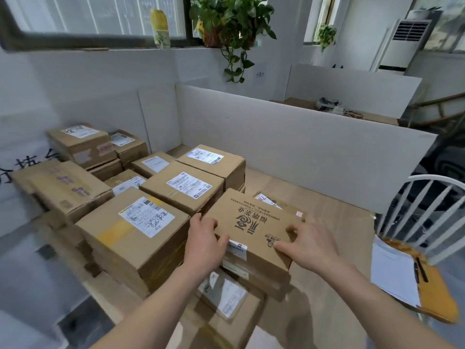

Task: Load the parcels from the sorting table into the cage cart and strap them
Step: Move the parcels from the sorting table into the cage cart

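Observation:
Several brown cardboard parcels lie on the wooden sorting table (327, 222). A flat printed parcel (254, 222) sits tilted on top of a small stack near the table's front. My left hand (205, 241) grips its near left corner, thumb on the top face. My right hand (309, 244) holds its near right edge, fingers curled over the top. A large parcel with a handwritten label (136, 235) stands just left of my left hand. More labelled parcels (186, 187) are stacked behind. No cage cart or strap is in view.
White partition boards (302, 137) wall the table's back and left. A white spindle chair (427, 212) stands at the right, with a clipboard of papers and pens (402, 275) on it. Potted plants (226, 23) sit on the windowsill.

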Demonstrator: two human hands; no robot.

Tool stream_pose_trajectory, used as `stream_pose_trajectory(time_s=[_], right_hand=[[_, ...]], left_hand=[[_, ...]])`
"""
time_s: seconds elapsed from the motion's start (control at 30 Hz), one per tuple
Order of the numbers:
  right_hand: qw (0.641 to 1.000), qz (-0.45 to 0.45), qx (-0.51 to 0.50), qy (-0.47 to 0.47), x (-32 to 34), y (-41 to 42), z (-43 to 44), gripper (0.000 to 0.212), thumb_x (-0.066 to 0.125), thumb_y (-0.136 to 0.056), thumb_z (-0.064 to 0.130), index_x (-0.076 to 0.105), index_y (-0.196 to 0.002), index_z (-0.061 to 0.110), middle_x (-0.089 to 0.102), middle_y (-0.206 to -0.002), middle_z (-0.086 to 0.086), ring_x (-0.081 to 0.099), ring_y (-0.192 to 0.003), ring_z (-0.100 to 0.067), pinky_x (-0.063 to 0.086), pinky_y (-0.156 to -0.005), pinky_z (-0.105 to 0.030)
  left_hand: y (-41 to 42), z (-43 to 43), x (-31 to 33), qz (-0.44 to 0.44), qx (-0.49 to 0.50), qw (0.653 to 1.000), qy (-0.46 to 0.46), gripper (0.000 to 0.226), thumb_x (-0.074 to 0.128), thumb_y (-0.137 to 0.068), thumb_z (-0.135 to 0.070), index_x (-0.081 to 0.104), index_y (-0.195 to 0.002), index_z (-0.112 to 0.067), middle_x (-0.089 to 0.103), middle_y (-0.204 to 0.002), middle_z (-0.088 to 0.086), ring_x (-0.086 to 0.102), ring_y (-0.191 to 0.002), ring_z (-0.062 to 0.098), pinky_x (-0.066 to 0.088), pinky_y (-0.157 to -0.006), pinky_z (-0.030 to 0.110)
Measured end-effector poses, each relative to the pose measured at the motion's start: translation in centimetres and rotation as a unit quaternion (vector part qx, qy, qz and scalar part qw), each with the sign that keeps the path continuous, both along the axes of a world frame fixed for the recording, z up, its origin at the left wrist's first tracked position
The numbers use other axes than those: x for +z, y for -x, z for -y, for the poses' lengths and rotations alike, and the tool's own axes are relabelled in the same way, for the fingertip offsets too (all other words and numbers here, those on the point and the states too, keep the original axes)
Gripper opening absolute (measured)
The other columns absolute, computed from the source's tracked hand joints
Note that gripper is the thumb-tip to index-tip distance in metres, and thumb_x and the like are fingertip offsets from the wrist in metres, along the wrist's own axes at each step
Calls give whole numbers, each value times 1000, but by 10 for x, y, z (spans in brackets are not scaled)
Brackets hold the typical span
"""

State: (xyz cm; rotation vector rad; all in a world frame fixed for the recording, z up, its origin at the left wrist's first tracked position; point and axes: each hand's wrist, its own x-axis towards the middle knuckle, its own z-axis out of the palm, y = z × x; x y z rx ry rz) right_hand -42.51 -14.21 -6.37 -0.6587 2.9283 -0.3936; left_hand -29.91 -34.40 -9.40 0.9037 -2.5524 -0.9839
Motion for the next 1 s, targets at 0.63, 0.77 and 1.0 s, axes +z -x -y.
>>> stream_pose_trajectory(time_s=[0.63, 0.77, 1.0], right_hand=[[983, 105, 117, 100, 2, -50, 19, 104, 75, -56, 64, 38, -150, 40, 48, -150, 9, 47, -133, -16, 39, -108, -34], [984, 23, 95, 147, 49, -75, 16, 92, 77, -64, 58, 37, -146, 49, 55, -142, 13, 55, -124, -17, 47, -100, -38], [958, -123, 110, 233, 134, -143, 38, 86, 81, -74, 43, 40, -149, 41, 63, -135, 6, 59, -119, -22, 43, -99, -33]], left_hand=[[-76, -51, 5, -35, -16, 994, -98, 65, 70, -85, -31, 38, -141, -28, 41, -137, -8, 45, -128, 15, 41, -108, 39], [-86, -45, 42, -101, -58, 993, -36, 72, 70, -87, -31, 32, -148, -25, 32, -148, -9, 39, -133, 14, 37, -112, 35], [-139, -15, 127, -234, -67, 968, 66, 63, 72, -85, -30, 39, -140, -26, 38, -138, -6, 42, -120, 10, 39, -101, 27]])
